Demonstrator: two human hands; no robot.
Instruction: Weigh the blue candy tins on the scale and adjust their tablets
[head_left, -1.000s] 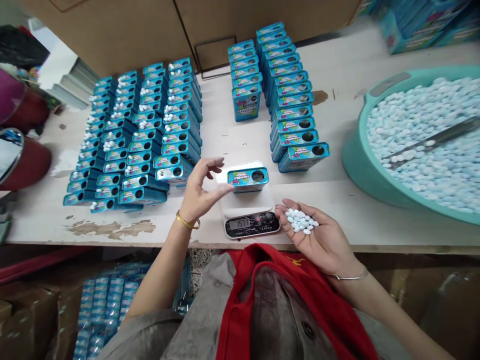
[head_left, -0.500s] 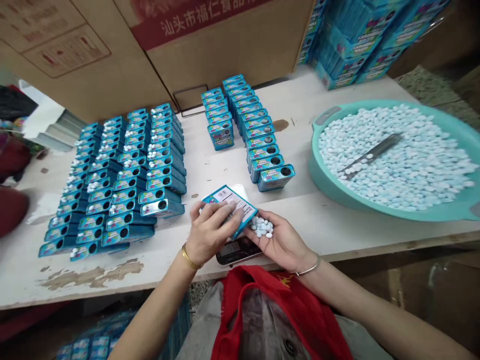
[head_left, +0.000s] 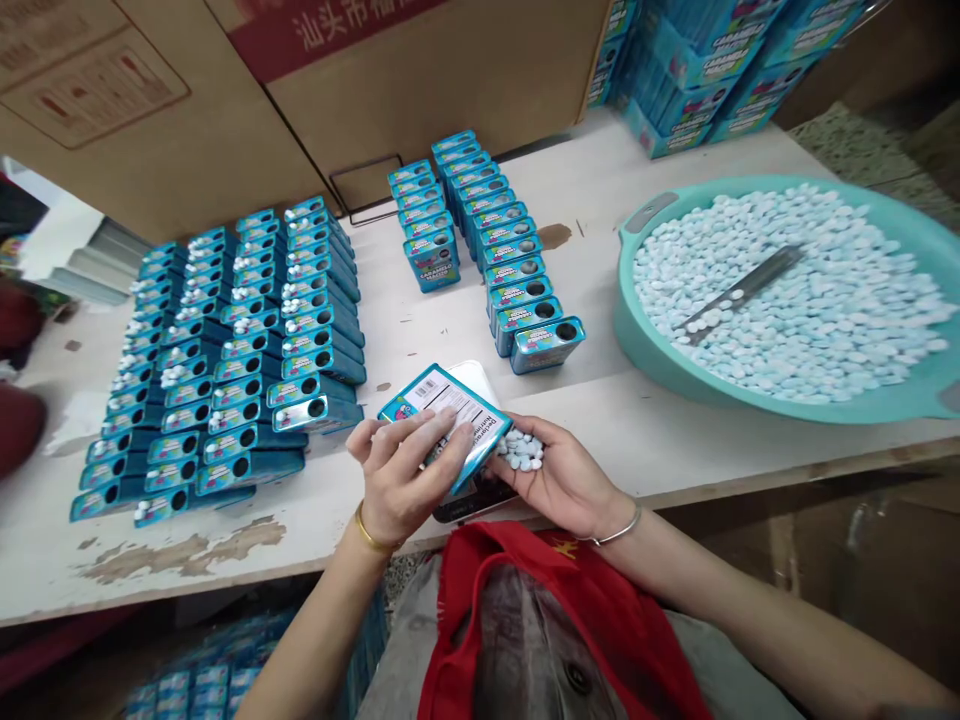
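My left hand (head_left: 405, 465) grips a blue-and-teal rectangular tin (head_left: 442, 415), tilted with its printed back and barcode facing up. One end of the tin reaches over my right hand (head_left: 562, 480), which is cupped around a small heap of pale blue-white oval mints (head_left: 521, 450). Beneath my hands sits a digital kitchen scale, with its white platform (head_left: 476, 378) showing and its display hidden. A gold bangle circles my left wrist, and a thin silver bangle circles my right.
Rows of matching tins (head_left: 225, 380) fill the left of the pale table (head_left: 187, 555), with more rows (head_left: 487, 240) behind my hands. At right, a teal basin (head_left: 637, 335) holds many mints and a metal scoop (head_left: 739, 290). Cardboard boxes (head_left: 420, 80) and stacked tin packs (head_left: 697, 50) stand behind.
Since a second ago, my left hand has lifted the tin off the scale and turned it back side up over my right hand. The tin has since shifted slightly. The view has tilted.
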